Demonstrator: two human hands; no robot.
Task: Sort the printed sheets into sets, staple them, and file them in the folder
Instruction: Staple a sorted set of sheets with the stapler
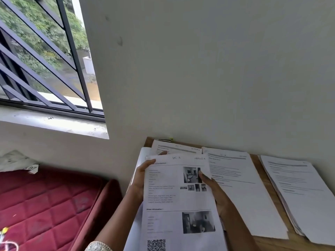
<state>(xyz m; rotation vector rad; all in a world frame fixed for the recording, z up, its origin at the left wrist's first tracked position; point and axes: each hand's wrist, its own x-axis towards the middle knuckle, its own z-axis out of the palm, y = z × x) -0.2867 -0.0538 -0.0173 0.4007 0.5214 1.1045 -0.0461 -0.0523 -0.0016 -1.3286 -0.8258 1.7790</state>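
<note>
A printed sheet with photos and a QR code (pixel 174 201) is held up over the left end of the wooden table (pixel 261 178). My left hand (pixel 140 180) grips its left edge, fingers curled over the top corner. My right hand (pixel 213 192) pinches its right edge, thumb on the front. More sheets lie under it, with one stack behind (pixel 174 147). A second pile of printed sheets (pixel 243 192) lies in the middle of the table and a third pile (pixel 301 192) at the right. No stapler or folder is visible.
The table stands against a pale wall (pixel 199 69). A dark flat object (pixel 163 139) lies at the table's back left corner. Left of the table is a red quilted mattress (pixel 45 205); above it a barred window (pixel 41 57) and its sill.
</note>
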